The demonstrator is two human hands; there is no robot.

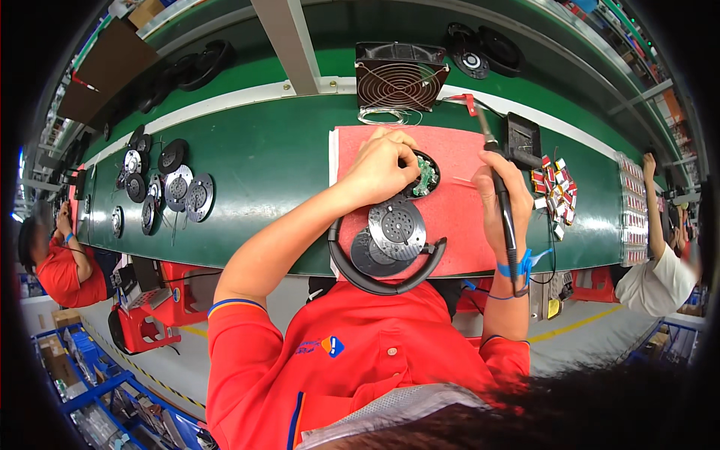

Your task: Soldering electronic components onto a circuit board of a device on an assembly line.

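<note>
Loose discs: black and silver round perforated discs [178, 187] are scattered on the green table [262, 150], left of the frame.
Headband: a curved black headband [360, 277] is laid below centre, around two stacked discs.
Left hand [382, 166]: fingers are curled at a round black ear cup [409, 192]; whether anything is pinched cannot be told.
Ear cup: a green circuit board [428, 175] is exposed inside, at centre, over the red mat [457, 236].
Right hand [501, 191]: a black-handled soldering iron [505, 217] is gripped, tip upward.
Right pile: small red-and-white rectangular pieces [556, 191] are heaped.
</note>
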